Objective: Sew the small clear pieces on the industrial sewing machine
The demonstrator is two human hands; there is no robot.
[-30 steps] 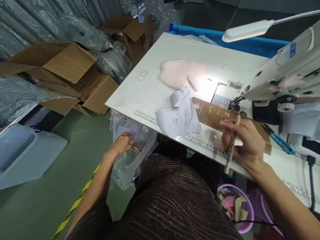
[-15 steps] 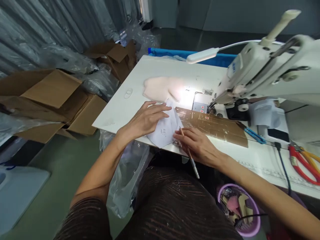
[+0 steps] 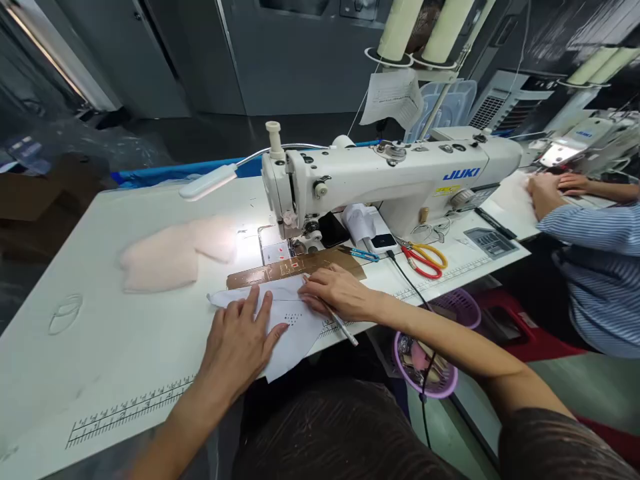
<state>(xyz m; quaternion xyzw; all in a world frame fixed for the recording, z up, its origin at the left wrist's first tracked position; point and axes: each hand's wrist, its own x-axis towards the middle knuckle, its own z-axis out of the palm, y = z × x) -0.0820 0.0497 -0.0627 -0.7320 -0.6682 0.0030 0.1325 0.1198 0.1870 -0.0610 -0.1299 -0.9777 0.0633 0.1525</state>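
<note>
"While the left hand [image 3: 235, 343] is lying on the white cloth piece [image 3: 290, 347], are its fingers gripping anything?"

"No, they are spreading wide and pressing flat from above, probably to stop the cloth slipping on the surface [image 3: 45, 380]. The right hand's [image 3: 343, 293] fingers are pinching a slim pencil [image 3: 341, 325], whose tail is slanting out below them, towards the body."

"Where is the cloth resting?"

"It is lying under the left fingers and reaching the right ones. Just beyond both, a brown cardboard strip [image 3: 265, 273] is running along its far edge, perhaps acting as a guide."

"Any writing?"

"Past the right fingers, the sewing machine [image 3: 380, 180] is displaying 'JUKI' in blue; its yellow label [image 3: 447, 191] is looking too small to read. Dark marks [image 3: 291, 319] are showing on the cloth between the hands, illegibly. Nearer than the left fingers, a printed ruler [image 3: 133, 410] is crossing the surface, its figures blurring."
</note>
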